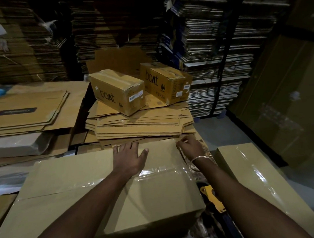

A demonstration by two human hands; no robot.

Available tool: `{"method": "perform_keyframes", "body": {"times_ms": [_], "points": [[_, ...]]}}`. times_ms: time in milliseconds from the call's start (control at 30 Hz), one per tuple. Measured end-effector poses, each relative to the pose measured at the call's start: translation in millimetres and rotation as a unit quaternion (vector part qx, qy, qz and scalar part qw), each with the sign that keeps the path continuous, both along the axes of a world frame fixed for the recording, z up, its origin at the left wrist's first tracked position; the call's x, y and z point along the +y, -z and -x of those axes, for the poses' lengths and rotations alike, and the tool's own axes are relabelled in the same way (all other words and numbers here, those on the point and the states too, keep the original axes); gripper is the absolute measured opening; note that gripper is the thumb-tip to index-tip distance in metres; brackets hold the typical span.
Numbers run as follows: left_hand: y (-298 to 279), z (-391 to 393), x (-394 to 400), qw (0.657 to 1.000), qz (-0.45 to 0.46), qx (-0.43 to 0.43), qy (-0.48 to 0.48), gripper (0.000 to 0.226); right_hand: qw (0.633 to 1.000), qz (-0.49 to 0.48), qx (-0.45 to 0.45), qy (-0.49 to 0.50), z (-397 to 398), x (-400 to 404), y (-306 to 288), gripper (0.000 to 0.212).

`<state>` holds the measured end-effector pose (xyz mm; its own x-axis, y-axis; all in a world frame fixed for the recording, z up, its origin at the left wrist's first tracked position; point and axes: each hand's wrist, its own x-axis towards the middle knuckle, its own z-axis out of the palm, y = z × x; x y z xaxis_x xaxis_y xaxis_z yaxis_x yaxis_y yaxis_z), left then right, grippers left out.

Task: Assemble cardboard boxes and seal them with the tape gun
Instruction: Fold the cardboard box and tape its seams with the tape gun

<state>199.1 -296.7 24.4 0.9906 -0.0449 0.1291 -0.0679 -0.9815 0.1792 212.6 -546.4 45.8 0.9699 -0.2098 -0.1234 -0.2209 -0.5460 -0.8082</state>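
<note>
1. A large cardboard box (pixel 94 188) is laid flat-topped right in front of the person, its centre seam covered by a strip of clear tape (pixel 159 169).
2. The left hand (pixel 130 158) is pressed palm-down on the far part of the box top, fingers straight and spread.
3. The right hand (pixel 190 148) is held at the box's far right corner, fingers curled; something thin seems to be pinched there, though what exactly cannot be told.
4. A yellow tape gun (pixel 211 198) is seen beside the box, under the right forearm.
5. A second taped box (pixel 258 177) is lying to the right.
6. Beyond, two printed cartons (pixel 118 91) are perched on a stack of flattened cardboard (pixel 140 123).
</note>
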Motion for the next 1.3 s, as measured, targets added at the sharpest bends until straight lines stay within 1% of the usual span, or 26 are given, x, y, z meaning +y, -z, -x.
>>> {"method": "perform_keyframes", "body": {"times_ms": [33,100,133,167,233,267,333,400,700,767,867,900,967,1067,1133,1233,1300], "points": [[0.0,0.4,0.2,1.0,-0.001,-0.001,0.001,0.063,1.0,-0.002,-0.012,-0.012,-2.3,2.9,-2.5,0.037],[-0.2,1.2,0.3,1.0,0.001,-0.003,0.001,0.062,0.999,0.014,-0.003,-0.045,-6.3,8.2,-5.3,0.053],[-0.6,1.6,0.0,1.0,0.003,-0.002,0.0,0.061,0.997,0.038,0.002,-0.068,-7.6,9.9,-5.7,0.054],[-1.6,1.6,-0.3,1.0,0.003,-0.001,-0.001,0.061,0.994,0.065,-0.001,-0.092,-8.2,11.5,-5.7,0.045],[-3.5,1.4,-0.7,1.0,0.001,0.005,-0.005,0.062,0.987,0.111,-0.023,-0.118,-6.0,15.0,-4.0,0.019],[-3.8,1.7,-1.1,1.0,-0.001,0.007,-0.006,0.062,0.983,0.134,-0.037,-0.12,-3.9,16.3,-2.8,0.016],[-3.2,3.4,-1.9,1.0,-0.005,0.008,-0.005,0.063,0.976,0.177,-0.058,-0.113,0.6,15.8,0.2,0.023],[-2.7,4.2,-2.5,1.0,-0.006,0.011,-0.006,0.064,0.972,0.199,-0.069,-0.1,4.4,12.4,2.8,0.035],[-4.0,1.2,-2.2,0.999,-0.018,0.029,-0.01,0.066,0.977,0.17,-0.061,-0.109,40.2,6.0,-12.2,0.046],[-5.6,-0.3,-3.1,0.999,-0.013,0.043,-0.012,0.066,0.977,0.166,-0.054,-0.12,55.5,10.6,-10.7,0.057],[-11.5,-3.0,-1.9,0.997,0.006,0.073,-0.01,0.067,0.969,0.199,-0.02,-0.148,77.9,16.5,-4.2,0.081],[-14.6,-3.1,-0.5,0.996,0.022,0.086,-0.005,0.066,0.967,0.203,-0.003,-0.156,84.8,18.4,-1.2,0.084],[-19.7,1.3,2.0,0.993,0.061,0.098,0.016,0.063,0.966,0.196,0.014,-0.166,94.5,20.3,6.2,0.082],[-29.1,27.0,-6.0,0.99,0.08,0.071,0.095,0.059,0.97,0.184,0.015,-0.161,95.0,21.4,12.8,0.077],[-32.2,53.0,-15.3,0.984,0.056,0.072,0.154,0.06,0.969,0.192,0.019,-0.154,91.7,22.2,12.9,0.075],[-26.7,85.0,-14.2,0.963,-0.03,0.085,0.253,0.06,0.97,0.194,0.024,-0.144,90.4,23.8,15.4,0.076],[-22.9,94.8,-0.3,0.954,-0.036,0.111,0.277,0.061,0.975,0.174,0.017,-0.137,90.8,24.0,15.5,0.08]]}}
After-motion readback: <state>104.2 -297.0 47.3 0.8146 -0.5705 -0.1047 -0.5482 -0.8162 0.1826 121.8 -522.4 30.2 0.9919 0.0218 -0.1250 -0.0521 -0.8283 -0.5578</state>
